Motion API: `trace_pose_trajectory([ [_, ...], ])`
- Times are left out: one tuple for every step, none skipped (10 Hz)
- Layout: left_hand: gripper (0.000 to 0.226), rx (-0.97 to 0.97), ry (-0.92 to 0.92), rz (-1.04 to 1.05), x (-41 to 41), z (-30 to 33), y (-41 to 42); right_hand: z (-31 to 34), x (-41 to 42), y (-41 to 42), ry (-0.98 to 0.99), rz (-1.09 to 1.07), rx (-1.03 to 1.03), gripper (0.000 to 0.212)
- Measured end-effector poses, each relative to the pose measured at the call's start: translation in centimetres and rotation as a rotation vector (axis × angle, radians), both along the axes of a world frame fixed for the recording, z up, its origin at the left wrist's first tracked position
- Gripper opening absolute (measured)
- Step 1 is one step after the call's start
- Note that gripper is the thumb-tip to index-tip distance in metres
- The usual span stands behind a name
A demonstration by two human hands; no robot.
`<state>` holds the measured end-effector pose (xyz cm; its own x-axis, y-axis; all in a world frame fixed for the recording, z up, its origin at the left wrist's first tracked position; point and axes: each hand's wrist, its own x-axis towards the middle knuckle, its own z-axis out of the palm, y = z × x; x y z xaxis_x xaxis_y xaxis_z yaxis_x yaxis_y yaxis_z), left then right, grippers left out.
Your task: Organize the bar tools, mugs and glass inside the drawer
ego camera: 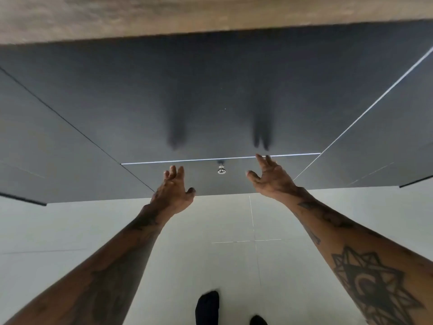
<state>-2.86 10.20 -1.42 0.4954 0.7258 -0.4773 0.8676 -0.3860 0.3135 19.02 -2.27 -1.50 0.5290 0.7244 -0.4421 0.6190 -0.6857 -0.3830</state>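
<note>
Nearest to the camera, two feet in dark socks (207,306) stand on the pale tiled floor (225,231), low between the two forearms. Both forearms are bare and tattooed; the right forearm carries a large star-shaped tattoo (370,282).

Further out, the left hand (173,191) is raised in front of the dark cabinet. Its grip is wide: the fingers are spread and a little curled, the thumb points to the right, and it holds nothing. Whether the fingertips touch the panel, I cannot tell.

The right hand (271,177) is at about the same level, to the right of the left one. Its grip is also wide and empty, with the thumb pointing to the left. Its longest fingers reach up to the thin bright seam (210,159) that marks the upper edge of the lower drawer front (206,181); they seem to be at this edge, but contact is not clear.

Between the two grips, closer to the right one and just under the seam, a small shiny metal knob (220,170) sits on the drawer front. Neither hand touches it. The drawer is closed.

Beyond the grips, a large dark panel (210,95) rises, with two soft shadows of the hands on it. At the far end, above the panel, runs the wooden edge of the tabletop (210,12). The bar tools, mugs and glass are not in view.
</note>
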Motion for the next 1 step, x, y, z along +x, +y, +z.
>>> trace_pose_trajectory([
  [0.079, 0.074, 0.072, -0.112, -1.32, 4.27, -1.80, 4.68, -0.64, -1.76, -0.068, 0.093, 0.000, 0.068],
])
